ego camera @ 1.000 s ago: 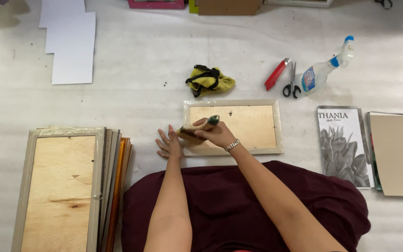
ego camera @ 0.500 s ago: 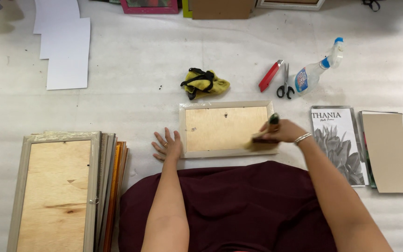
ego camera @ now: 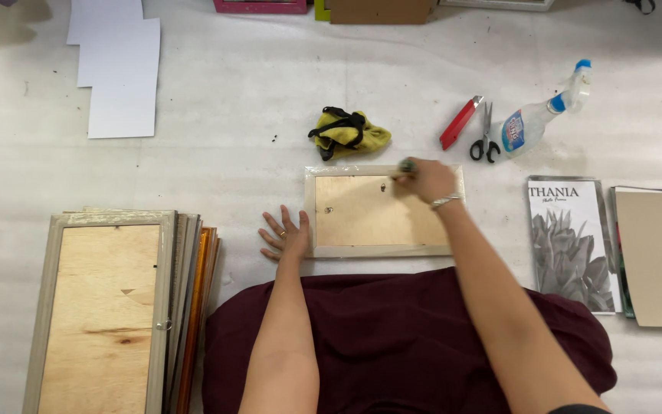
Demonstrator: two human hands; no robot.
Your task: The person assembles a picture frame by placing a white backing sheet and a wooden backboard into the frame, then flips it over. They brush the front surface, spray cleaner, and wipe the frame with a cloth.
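Observation:
A small picture frame (ego camera: 362, 211) lies face down in front of me, its plywood back up. My left hand (ego camera: 285, 236) rests flat, fingers spread, on the floor against the frame's left edge. My right hand (ego camera: 427, 179) is closed around a dark green-capped tool (ego camera: 406, 165), with its tip at the frame's top edge, right of the middle. A bracelet sits on that wrist.
A stack of larger frames (ego camera: 105, 307) lies at my left. A yellow cloth (ego camera: 349, 132), red cutter (ego camera: 461, 122), scissors (ego camera: 486, 138) and spray bottle (ego camera: 539, 115) lie beyond the frame. Printed sheets (ego camera: 568, 241) and a brown board (ego camera: 657, 257) lie right; white sheets (ego camera: 120, 73) far left.
My right hand with the tool went from the frame's lower left corner to its lower right, then up to the top edge. The left hand stayed beside the frame.

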